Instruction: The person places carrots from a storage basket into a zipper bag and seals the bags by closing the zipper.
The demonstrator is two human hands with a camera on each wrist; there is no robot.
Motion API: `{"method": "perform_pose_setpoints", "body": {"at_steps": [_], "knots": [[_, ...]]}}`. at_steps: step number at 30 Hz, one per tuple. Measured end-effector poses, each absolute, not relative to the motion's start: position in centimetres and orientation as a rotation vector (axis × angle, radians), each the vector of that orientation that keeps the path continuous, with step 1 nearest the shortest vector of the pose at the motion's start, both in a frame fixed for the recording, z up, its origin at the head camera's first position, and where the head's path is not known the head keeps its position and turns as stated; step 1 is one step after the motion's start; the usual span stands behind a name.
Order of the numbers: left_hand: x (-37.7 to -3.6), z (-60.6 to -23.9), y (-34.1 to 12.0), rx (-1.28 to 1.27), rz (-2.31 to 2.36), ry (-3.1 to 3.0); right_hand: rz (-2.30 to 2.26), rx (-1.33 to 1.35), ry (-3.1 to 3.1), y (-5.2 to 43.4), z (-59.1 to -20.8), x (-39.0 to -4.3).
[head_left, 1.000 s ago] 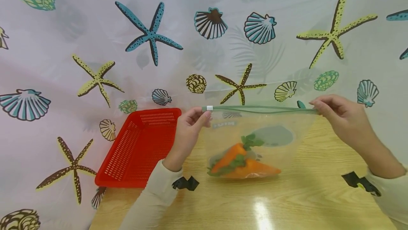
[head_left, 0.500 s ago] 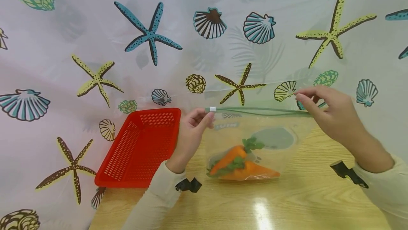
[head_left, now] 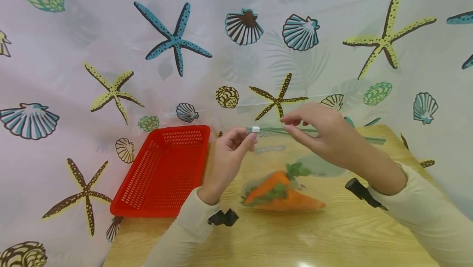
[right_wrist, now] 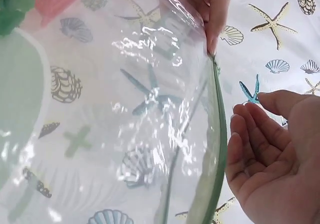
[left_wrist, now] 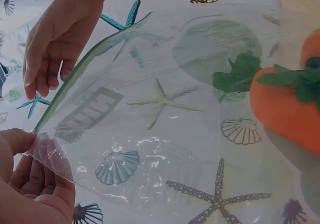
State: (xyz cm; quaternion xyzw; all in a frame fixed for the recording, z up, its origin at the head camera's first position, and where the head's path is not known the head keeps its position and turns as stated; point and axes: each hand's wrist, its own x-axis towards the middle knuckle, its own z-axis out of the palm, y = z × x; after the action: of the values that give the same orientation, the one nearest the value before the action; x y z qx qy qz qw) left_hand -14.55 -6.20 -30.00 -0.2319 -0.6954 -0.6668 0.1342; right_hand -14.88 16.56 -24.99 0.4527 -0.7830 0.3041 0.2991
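- The left hand (head_left: 230,152) pinched the top corner of a clear plastic zip bag (head_left: 295,168) between thumb and fingertips, right beside the small white slider (head_left: 255,129) on its green zip strip (head_left: 318,132).
- The bag stood upright over the pale wooden counter (head_left: 332,234), its bottom resting there, with two orange toy carrots with green leaves (head_left: 281,191) lying inside at the base.
- The right hand (head_left: 321,133) hovered by the green strip near the slider, fingers loosely bent and apart; the wrist view showed its palm just beside the strip, gripping nothing.
- A red perforated plastic basket (head_left: 162,172) sat on the counter to the left of the left hand, close to it.
- A white curtain printed with starfish and shells (head_left: 111,53) hung behind everything.
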Motion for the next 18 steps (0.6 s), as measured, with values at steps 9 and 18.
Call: {"method": "perform_pose_setpoints", "body": {"at_steps": [9,18], "knots": [[-15.6,-31.8,-6.1,-0.8,-1.918,-1.971,0.838,1.295,-2.077,13.6,-25.6,-15.6],[-15.6,-31.9,-6.2,-0.855,-1.877,-1.951,0.793,1.25,-2.089,12.7,-25.5,-15.7]]}}
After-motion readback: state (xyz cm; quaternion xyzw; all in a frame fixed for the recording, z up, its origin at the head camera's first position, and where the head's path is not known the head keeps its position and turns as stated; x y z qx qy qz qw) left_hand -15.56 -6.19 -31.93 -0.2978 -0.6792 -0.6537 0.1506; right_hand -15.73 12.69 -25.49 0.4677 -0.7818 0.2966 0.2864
